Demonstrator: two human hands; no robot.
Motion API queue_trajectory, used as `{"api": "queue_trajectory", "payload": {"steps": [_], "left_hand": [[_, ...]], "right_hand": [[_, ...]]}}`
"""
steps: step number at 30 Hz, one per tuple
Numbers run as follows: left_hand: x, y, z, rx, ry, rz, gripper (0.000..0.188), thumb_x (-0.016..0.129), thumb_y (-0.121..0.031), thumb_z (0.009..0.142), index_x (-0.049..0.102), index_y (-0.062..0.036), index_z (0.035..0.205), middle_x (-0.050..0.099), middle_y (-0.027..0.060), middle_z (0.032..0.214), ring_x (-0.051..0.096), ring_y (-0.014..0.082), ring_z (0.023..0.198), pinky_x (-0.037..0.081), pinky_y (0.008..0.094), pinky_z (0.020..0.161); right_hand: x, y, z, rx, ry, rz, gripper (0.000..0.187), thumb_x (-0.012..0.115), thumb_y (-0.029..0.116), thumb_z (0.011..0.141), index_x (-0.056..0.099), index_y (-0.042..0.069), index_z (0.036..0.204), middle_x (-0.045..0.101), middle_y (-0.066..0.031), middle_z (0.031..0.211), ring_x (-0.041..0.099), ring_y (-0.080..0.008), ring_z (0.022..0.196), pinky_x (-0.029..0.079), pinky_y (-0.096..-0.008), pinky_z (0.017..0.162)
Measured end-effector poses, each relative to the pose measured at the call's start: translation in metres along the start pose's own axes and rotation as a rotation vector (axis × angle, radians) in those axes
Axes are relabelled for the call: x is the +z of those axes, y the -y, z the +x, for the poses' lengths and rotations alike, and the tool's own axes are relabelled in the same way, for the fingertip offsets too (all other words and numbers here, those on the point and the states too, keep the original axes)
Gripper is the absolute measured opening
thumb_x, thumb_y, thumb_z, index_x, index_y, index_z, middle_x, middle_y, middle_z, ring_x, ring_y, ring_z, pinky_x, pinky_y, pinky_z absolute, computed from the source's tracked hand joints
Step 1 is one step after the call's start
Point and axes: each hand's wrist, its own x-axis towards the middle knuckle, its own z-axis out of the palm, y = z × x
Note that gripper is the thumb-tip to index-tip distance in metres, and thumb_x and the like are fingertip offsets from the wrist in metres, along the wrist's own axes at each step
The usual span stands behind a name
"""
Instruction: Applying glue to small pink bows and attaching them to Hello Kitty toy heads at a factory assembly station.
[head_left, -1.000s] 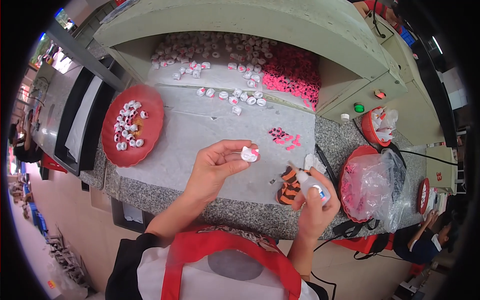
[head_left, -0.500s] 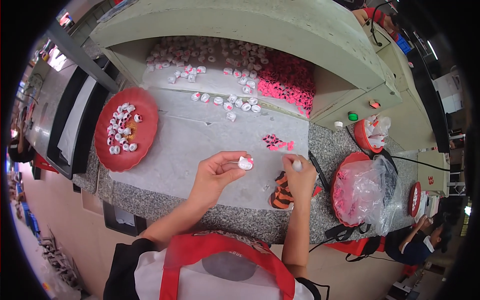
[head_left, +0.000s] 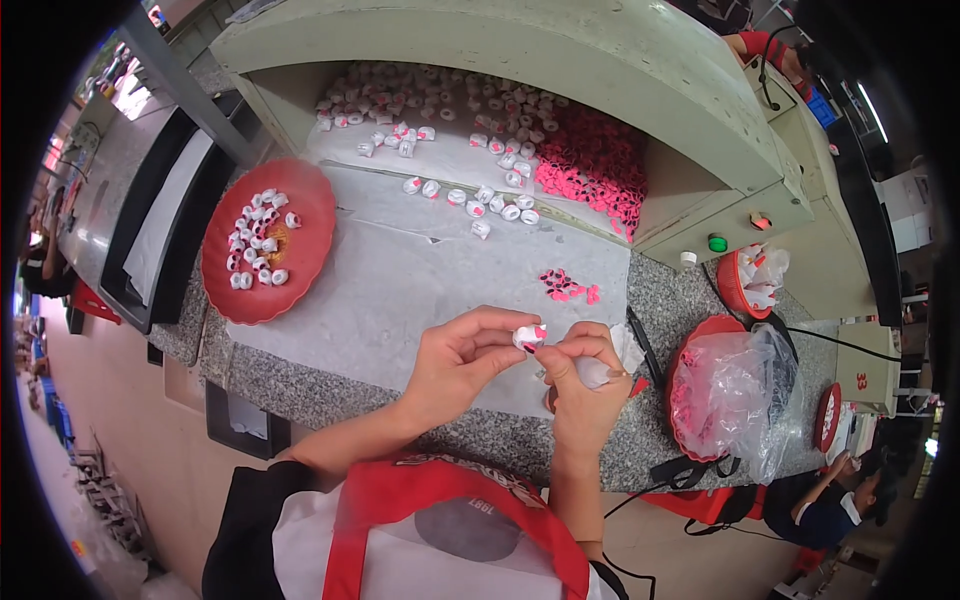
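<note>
— Now pinching small white-and-pink piece (head_left: 529, 336) with left hand (head_left: 455, 362), just right of red tray (head_left: 315, 240)?
— Yes; right hand (head_left: 580, 385) clutching squeeze bottle (head_left: 596, 372), fingertips touching piece. Risking slipping under squeeze.

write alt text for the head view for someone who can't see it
Two bare hands meet over a grey stone counter: the left hand pinches a small white and pink piece, and the right hand touches it. A red plate of similar pieces sits to the left.
</note>
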Motion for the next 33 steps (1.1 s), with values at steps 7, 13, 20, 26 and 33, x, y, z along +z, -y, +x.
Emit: {"api": "queue_trajectory", "payload": {"steps": [7, 13, 20, 26, 33], "left_hand": [[-0.002, 0.002, 0.001, 0.074, 0.048, -0.021, 0.029, 0.051, 0.011, 0.078, 0.053, 0.0035, 0.107, 0.054, 0.0121, 0.109, 0.055, 0.016, 0.096, 0.046, 0.026, 0.083], [-0.012, -0.002, 0.005, -0.1, 0.121, -0.148, 0.032, 0.056, 0.01, 0.075, 0.053, 0.0053, 0.106, 0.05, 0.0176, 0.115, 0.053, 0.0215, 0.101, 0.046, 0.0312, 0.085], [0.004, -0.001, 0.003, 0.2, 0.047, 0.085, 0.027, 0.054, 0.008, 0.077, 0.055, 0.0044, 0.105, 0.052, 0.0152, 0.107, 0.056, 0.0198, 0.095, 0.047, 0.0284, 0.081], [0.005, 0.001, 0.006, 0.208, 0.095, 0.214, 0.025, 0.054, 0.005, 0.079, 0.056, 0.0031, 0.104, 0.053, 0.0129, 0.104, 0.055, 0.0175, 0.092, 0.047, 0.0251, 0.077], [0.002, 0.005, 0.01, 0.17, 0.064, 0.237, 0.025, 0.054, 0.004, 0.08, 0.057, 0.0021, 0.104, 0.054, 0.0117, 0.102, 0.055, 0.0154, 0.09, 0.046, 0.0228, 0.073]], "right_hand": [[0.011, -0.007, -0.007, 0.037, -0.082, 0.181, 0.018, 0.067, -0.005, 0.064, 0.05, 0.002, 0.065, 0.048, -0.0036, 0.081, 0.046, -0.0065, 0.05, 0.03, -0.0175, 0.038], [0.01, -0.002, -0.007, 0.077, -0.043, 0.333, 0.022, 0.07, -0.006, 0.063, 0.056, 0.001, 0.078, 0.048, -0.0041, 0.085, 0.048, -0.0075, 0.067, 0.04, -0.0193, 0.058], [-0.008, 0.003, -0.003, 0.107, 0.12, 0.141, 0.026, 0.069, -0.008, 0.062, 0.06, 0.0, 0.086, 0.05, -0.0037, 0.09, 0.049, -0.007, 0.068, 0.04, -0.0189, 0.06], [-0.017, -0.002, 0.007, 0.216, 0.205, 0.273, 0.026, 0.068, -0.009, 0.063, 0.061, 0.001, 0.085, 0.051, -0.0048, 0.091, 0.049, -0.0067, 0.069, 0.04, -0.0194, 0.061], [-0.014, -0.009, 0.008, 0.231, 0.195, 0.286, 0.023, 0.065, -0.008, 0.066, 0.059, 0.0, 0.086, 0.051, -0.004, 0.09, 0.05, -0.0063, 0.07, 0.039, -0.0184, 0.06]]}}
